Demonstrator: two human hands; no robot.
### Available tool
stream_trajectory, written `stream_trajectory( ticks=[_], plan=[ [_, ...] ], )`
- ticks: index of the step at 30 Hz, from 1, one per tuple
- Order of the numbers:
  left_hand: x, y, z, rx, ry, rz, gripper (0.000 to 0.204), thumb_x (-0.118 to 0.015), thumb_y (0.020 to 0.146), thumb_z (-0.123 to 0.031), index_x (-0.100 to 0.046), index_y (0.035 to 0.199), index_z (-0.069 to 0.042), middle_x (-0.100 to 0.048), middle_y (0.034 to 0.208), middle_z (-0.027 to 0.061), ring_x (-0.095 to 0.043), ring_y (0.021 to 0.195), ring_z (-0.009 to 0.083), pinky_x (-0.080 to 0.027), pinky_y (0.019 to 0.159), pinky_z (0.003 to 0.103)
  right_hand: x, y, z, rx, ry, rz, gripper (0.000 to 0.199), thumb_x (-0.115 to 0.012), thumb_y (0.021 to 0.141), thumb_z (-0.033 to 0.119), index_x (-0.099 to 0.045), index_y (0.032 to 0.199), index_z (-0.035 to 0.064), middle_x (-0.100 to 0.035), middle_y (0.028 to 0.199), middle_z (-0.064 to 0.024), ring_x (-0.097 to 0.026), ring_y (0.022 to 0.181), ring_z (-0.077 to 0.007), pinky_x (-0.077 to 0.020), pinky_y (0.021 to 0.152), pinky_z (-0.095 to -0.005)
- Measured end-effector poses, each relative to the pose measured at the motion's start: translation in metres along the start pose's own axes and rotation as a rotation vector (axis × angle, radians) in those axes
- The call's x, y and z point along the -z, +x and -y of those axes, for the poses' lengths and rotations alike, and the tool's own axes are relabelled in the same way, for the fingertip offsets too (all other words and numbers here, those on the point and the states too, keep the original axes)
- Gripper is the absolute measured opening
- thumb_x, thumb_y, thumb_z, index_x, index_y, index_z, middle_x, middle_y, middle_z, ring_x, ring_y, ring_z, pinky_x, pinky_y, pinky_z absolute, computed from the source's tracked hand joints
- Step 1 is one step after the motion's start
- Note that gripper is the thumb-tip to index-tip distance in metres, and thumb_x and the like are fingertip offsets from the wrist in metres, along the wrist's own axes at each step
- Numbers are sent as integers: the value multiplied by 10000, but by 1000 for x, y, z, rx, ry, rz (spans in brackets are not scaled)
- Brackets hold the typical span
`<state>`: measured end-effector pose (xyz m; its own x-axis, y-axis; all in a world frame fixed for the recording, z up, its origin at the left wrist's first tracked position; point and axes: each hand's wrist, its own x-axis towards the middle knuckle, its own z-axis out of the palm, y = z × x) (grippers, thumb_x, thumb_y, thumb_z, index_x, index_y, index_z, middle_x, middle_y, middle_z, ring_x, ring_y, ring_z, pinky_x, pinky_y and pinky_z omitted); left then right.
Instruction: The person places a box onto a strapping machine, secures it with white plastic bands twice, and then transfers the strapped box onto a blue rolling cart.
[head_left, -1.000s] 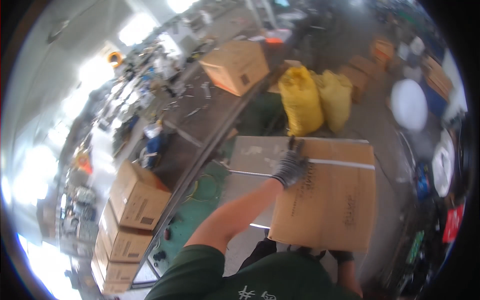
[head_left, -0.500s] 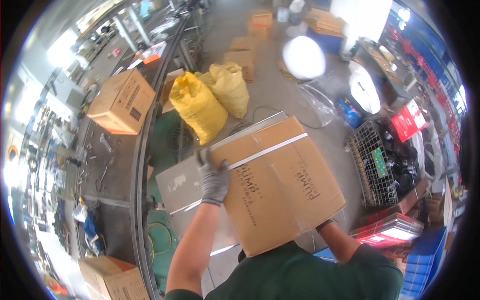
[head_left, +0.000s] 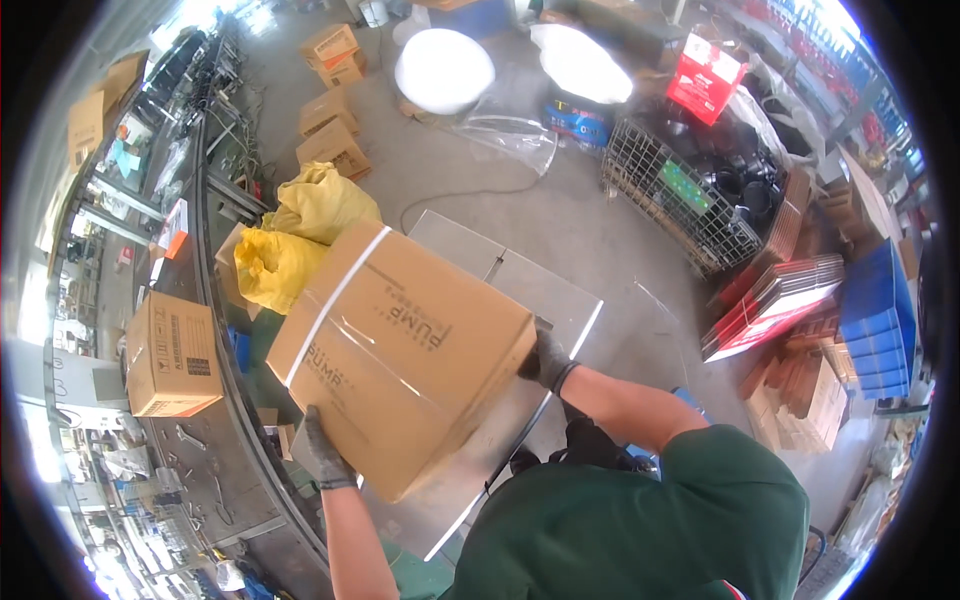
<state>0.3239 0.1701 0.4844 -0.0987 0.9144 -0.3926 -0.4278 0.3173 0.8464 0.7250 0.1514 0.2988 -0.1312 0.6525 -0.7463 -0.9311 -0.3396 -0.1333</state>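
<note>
A large brown cardboard box [head_left: 420,370] with a white strap [head_left: 330,305] round it is gripped between my gloved hands. My left hand [head_left: 326,455], in a grey glove, presses against its near left side, the thumb upright along the edge. Opposite, my right hand [head_left: 546,360] wraps round the right end, with its fingers partly hidden by the box. Below the box lies a grey metal platform [head_left: 565,300], largely covered by it. Whether the box rests on this surface or hangs just above it, I cannot tell.
Yellow sacks [head_left: 320,205] stand beyond the box at the left. Along the left runs a long workbench [head_left: 175,520] with another cardboard box [head_left: 175,355]. To the right are a wire basket [head_left: 640,190] of dark parts, red flat cartons [head_left: 770,305] and a blue crate [head_left: 880,330].
The view has swung to the right. The box has turned and shifted left and nearer in the picture. My left hand has gone from its top by the strap to its near side; my right hand now shows.
</note>
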Motion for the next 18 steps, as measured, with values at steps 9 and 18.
stream_trajectory(
  ticks=[9, 18],
  plan=[
    [-24, 37, 12, -30, -108, 6, 765, -678, 814, -558, -477, 1385, -90, -577, 1318, 125, -569, 1174, 318, -509, 969, 454, -32, -46, 57, 381, -548, -84, 636, -526, 896, 586, -480, 1376, 171, -616, 1227, -68, -596, 1049, -245, -433, 900, -430],
    [-40, 1, 60, -42, -526, 66, 757, -583, 870, -637, -477, 1398, -105, -568, 1354, 88, -575, 1186, 288, -491, 983, 461, -133, -41, 60, 905, -422, 308, 317, -576, 978, 266, -629, 1177, 26, -648, 1117, -58, -575, 1053, -201, -430, 977, -345]
  ],
)
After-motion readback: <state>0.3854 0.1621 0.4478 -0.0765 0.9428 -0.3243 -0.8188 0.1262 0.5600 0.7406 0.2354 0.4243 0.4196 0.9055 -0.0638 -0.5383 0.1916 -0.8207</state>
